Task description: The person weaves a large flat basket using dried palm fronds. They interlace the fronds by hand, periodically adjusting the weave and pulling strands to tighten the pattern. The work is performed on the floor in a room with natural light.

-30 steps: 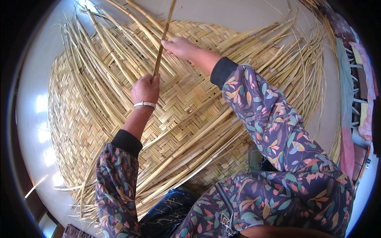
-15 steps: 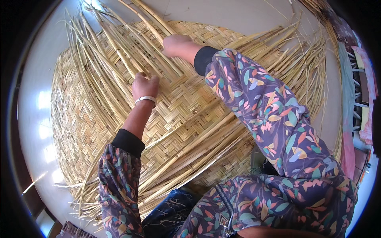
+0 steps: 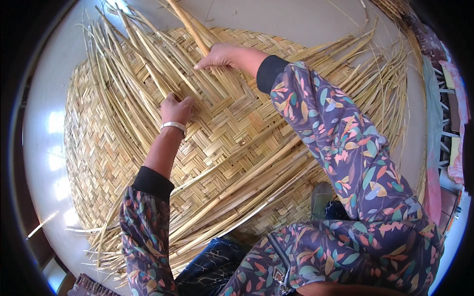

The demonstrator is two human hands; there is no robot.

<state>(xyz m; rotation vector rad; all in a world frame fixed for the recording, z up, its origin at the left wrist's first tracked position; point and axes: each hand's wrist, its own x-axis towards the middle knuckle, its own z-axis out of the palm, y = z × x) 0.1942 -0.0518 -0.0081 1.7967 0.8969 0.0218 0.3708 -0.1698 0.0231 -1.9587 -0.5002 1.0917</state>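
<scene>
A large woven reed mat (image 3: 222, 143) lies on the floor in front of me, its strips crossing in a slanted pattern. My left hand (image 3: 177, 107), with a pale bangle at the wrist, is closed at the lower ends of long loose reed strips (image 3: 133, 74) that fan out toward the far left. Further off and to the right, my right hand (image 3: 219, 55) closes around reed strips, its thumb pointing left. One thicker strip (image 3: 190, 25) runs up and away from it. The fingertips of both hands are partly hidden.
More unwoven strips (image 3: 375, 79) spread past the mat's right side. Another bundle (image 3: 232, 197) crosses its near part toward the lower left. Pale floor (image 3: 276, 17) surrounds the mat. At the right edge stands a metal rack (image 3: 447, 116) with cloth beside it. A shoe (image 3: 321, 197) shows near my knee.
My right hand has shifted slightly right, and its thumb now sticks out to the left. The thick strip has swung along with it. My left hand has moved a little left and nearer.
</scene>
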